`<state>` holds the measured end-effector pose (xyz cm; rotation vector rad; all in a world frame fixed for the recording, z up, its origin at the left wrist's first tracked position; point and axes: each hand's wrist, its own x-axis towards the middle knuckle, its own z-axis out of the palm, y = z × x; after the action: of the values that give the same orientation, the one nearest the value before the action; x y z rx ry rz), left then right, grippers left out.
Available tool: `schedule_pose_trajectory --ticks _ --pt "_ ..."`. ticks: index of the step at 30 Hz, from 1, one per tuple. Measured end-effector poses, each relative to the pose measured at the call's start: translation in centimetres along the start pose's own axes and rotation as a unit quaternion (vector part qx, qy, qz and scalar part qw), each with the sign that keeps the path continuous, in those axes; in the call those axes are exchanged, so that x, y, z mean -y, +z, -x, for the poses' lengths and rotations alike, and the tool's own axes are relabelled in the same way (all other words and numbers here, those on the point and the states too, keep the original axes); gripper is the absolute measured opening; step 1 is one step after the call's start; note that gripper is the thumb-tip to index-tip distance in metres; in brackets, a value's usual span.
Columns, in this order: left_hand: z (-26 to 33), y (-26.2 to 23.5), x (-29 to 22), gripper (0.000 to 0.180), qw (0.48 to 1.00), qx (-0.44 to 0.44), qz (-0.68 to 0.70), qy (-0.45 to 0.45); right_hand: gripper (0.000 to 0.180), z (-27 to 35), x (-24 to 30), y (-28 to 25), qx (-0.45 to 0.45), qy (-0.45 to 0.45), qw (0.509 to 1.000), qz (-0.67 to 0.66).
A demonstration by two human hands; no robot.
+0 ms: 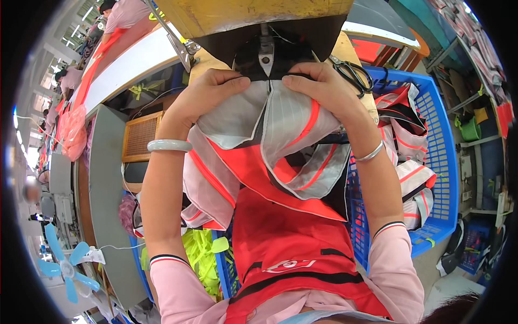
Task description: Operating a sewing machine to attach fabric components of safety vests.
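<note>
Light grey fabric panels [232,119] with bright orange-red stripes hang below a sewing machine [270,16], their black-bound top edge close to its metal foot [265,58]. My left hand [211,96] pinches this edge on the left, thumb on top. On the right, my right hand [324,89] pinches the same edge, its thumb lying near the seam where two panels meet. An orange-red panel [253,167] drapes beneath the grey ones over my red apron [291,227]. Fingertips under the cloth are hidden.
Black-handled scissors [353,75] lie right of the machine. Beside my right arm stands a blue plastic basket [445,156] of striped grey pieces. Yellow-green strips [199,259] fill a container at lower left. A blue fan [67,267] and other people are farther left.
</note>
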<state>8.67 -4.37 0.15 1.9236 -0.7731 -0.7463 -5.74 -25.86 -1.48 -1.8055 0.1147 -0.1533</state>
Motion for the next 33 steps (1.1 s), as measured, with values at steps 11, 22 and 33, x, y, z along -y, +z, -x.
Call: schedule_pose_trajectory --ticks 11,22,33 --pt "1.7 -0.3 0.4 0.033 0.997 -0.025 0.058 -0.034 0.026 2.1 0.4 -0.9 -0.080 -0.027 0.995 -0.059" --pt "4.7 9.1 -1.0 0.037 0.943 0.323 -0.076 0.038 0.035 13.0 2.7 9.1 0.108 -0.296 0.758 0.571" --pt "14.6 13.0 5.8 0.026 0.981 0.079 -0.172 0.043 0.019 15.3 -1.2 5.0 0.144 -0.113 0.876 0.447"
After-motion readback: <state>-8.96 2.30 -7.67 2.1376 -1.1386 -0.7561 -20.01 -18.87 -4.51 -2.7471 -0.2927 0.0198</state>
